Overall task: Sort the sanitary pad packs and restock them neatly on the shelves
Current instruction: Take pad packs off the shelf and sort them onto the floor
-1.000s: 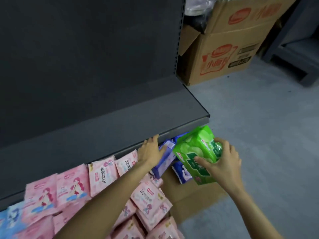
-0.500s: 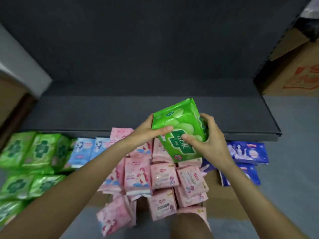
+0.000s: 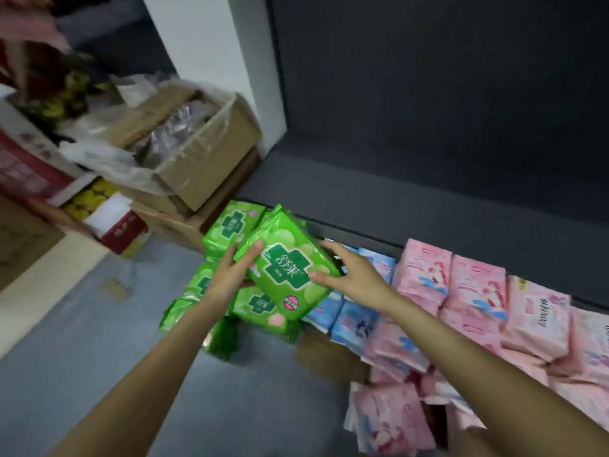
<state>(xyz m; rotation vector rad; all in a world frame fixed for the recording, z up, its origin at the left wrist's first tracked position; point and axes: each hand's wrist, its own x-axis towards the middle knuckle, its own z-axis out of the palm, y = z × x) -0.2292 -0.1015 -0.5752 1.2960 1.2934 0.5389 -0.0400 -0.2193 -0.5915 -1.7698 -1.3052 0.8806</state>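
Observation:
A green sanitary pad pack (image 3: 286, 268) with a dark green cross is held between both my hands. My left hand (image 3: 232, 275) grips its left edge with the thumb on top. My right hand (image 3: 352, 278) holds its right edge, thumb on the face. It hovers over a pile of other green packs (image 3: 227, 225) at the left end below the dark shelf (image 3: 412, 206). Light blue packs (image 3: 356, 318) lie to the right, then rows of pink packs (image 3: 474, 291).
Open cardboard boxes (image 3: 204, 159) with plastic wrap stack at the left beside a white pillar (image 3: 211, 44). A red and yellow carton (image 3: 115, 225) stands on the grey floor (image 3: 99, 357). More pink packs (image 3: 392, 420) lie in front at the lower right.
The view has swung left. Both hands carried the green pack from the shelf's right end, past the pink packs, to over the green pile at the left end.

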